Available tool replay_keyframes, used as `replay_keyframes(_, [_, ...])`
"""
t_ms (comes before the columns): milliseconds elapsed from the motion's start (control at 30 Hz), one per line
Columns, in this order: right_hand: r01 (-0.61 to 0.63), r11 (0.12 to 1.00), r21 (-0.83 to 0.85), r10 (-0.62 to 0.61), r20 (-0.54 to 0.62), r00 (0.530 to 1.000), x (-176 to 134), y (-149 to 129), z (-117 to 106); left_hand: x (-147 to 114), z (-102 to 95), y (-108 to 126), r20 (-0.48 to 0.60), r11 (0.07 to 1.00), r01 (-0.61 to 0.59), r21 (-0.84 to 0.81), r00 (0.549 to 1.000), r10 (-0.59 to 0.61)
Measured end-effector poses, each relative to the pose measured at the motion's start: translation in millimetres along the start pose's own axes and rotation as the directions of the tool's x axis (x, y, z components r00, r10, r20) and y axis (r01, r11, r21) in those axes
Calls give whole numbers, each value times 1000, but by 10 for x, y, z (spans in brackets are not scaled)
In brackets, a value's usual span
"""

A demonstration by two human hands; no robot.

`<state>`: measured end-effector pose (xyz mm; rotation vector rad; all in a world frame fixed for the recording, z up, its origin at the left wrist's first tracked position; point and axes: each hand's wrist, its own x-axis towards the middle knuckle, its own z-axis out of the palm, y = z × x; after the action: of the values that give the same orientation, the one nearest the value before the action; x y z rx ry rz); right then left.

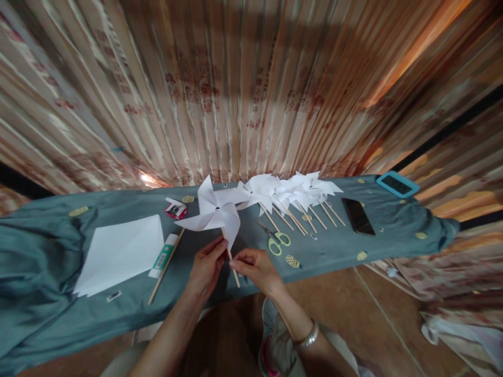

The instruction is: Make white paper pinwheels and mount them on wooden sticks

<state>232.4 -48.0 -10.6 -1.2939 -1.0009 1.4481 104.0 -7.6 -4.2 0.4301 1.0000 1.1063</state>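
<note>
A white paper pinwheel (212, 209) with a shiny pin at its centre faces me, raised over the near middle of the cloth. My left hand (208, 259) is closed round its wooden stick just under the paper blades. Lower on the same stick, the thumb and fingers of my right hand (255, 267) pinch it, and the stick's end pokes out below. Several more white pinwheels (283, 193) lie overlapping behind and to the right, their sticks pointing towards me. Green-handled scissors (279, 242) rest to the right of my right hand.
Left on the green cloth (47, 251) lie a stack of white paper (121, 251), a glue stick (163, 256), a loose wooden stick (167, 267) and a small red-and-white box (175, 209). On the right are a dark phone (358, 216) and a blue-framed device (397, 184). A patterned curtain (251, 94) hangs behind.
</note>
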Motion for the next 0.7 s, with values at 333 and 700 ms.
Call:
replay_keyframes(333, [150,885,-441,-245,-167,955,110,53,-236,-38,22,-69,52,1000,-11,25,999,10])
replay_keyframes(700, [-114,358,-927,-412,-266,872,330,-183,-753,-35,-235,-112,6,970,-80,229,997,81])
